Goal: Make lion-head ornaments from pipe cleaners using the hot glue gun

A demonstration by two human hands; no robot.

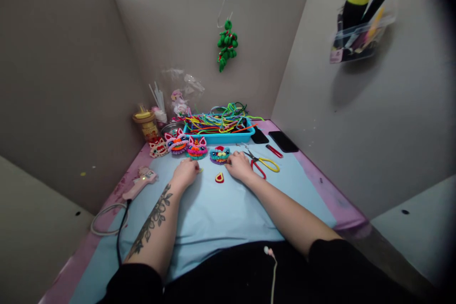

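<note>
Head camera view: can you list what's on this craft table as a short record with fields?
Surface: light blue mat
Left hand: resting on the mat, beside a small yellow bit
Right hand: resting by a blue fuzzy face, with scissors on its other side
Between hands: red teardrop piece
Behind: blue tray of coloured pipe cleaners
Left edge: pink glue gun

Left hand [185, 172], right hand [239, 166], both palm-down.
</note>
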